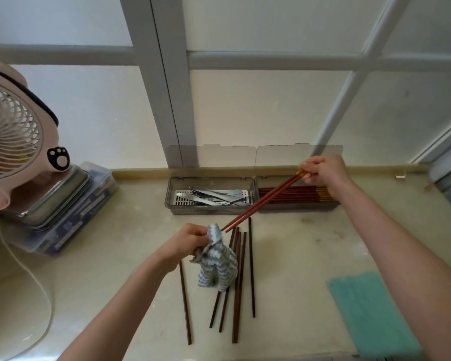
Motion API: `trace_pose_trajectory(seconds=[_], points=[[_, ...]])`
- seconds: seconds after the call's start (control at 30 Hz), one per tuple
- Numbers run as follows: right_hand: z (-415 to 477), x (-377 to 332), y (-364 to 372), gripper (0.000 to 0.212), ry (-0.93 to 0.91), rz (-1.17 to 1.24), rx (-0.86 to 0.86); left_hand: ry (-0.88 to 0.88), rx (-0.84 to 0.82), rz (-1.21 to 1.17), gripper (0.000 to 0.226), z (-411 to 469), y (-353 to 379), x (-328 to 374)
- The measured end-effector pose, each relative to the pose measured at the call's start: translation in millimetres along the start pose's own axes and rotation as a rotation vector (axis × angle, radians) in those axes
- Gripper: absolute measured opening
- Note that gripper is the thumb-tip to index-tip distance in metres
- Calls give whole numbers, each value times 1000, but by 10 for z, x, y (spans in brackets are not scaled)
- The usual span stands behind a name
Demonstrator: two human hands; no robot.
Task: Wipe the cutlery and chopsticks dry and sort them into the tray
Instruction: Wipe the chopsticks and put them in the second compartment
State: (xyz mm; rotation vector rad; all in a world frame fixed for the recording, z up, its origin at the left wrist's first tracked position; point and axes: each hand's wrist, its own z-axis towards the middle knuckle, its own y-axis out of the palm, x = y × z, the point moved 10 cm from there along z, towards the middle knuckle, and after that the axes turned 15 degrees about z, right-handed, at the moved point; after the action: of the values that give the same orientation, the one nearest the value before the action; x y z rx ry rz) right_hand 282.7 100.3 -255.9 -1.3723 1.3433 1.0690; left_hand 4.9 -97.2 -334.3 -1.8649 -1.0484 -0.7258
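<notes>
1. Right hand (pixel 323 173): at 2 o'clock from frame centre, above the back right of the tray (pixel 211 211). Thumb and fingers pinch the gold-tipped ends of a pair of red chopsticks (pixel 261 201).
2. The pair slants down toward 8 o'clock, passing over the wall between the tray's two compartments. Its lower tips are buried in the cloth (pixel 219 259).
3. Left hand (pixel 190 243): just below frame centre, fingers curled and gripping the bunched top of the cloth around those tips. The rest of the blue-and-white cloth hangs to the counter (pixel 115 282).
4. Loose dark chopsticks (pixel 251 269): lying on the counter at 6 o'clock from the tray, roughly parallel. The hanging cloth covers the upper part of the middle ones.
5. Tray: against the window frame (pixel 177 100) at 12 o'clock, clear lids raised. The left compartment holds metal cutlery (pixel 214 196); the right holds stored chopsticks (pixel 294 196).
6. Surroundings: fan (pixel 13 131) at 9 o'clock, beside a steel container (pixel 50 199); its cord (pixel 37 282) loops across the counter. A teal mat (pixel 370 313) lies at 4 o'clock
</notes>
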Motion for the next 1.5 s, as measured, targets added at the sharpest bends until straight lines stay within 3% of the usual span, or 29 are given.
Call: trace_pose_trajectory(seconds=[0.07, 0.13, 0.3, 0.5, 0.63, 0.8, 1.0, 1.23, 1.37, 1.5], points=[[8, -93, -91, 7, -7, 4, 1, -36, 15, -149, 28, 2, -18, -82], [-73, -82, 58, 9, 42, -29, -119, -39, 24, -259, 28, 29, -15, -78], [-526, 261, 855, 15, 169, -159, -439, 44, -87, -264, 30, 132, 277, 288], [-796, 473, 1342, 9, 166, -144, -557, 46, -57, -197, 17, 250, 414, 448], [-757, 504, 1330, 7, 138, -127, -526, 3, -61, -166, 18, 238, 448, 426], [-504, 431, 952, 7, 102, -112, -352, -35, -123, -37, 20, 151, 433, 351], [-58, 414, -30, 4, 91, -25, -67, -29, -73, 117, 20, 160, 271, 216], [154, 577, -1528, 10, 67, 191, 417, 11, 102, -185, 24, 93, 82, 204], [247, 748, -1726, 16, 49, 233, 550, 47, 184, -352, 23, 177, 121, 361], [387, 850, -1627, 12, 71, 181, 559, 76, 246, -433, 20, 203, 119, 501]])
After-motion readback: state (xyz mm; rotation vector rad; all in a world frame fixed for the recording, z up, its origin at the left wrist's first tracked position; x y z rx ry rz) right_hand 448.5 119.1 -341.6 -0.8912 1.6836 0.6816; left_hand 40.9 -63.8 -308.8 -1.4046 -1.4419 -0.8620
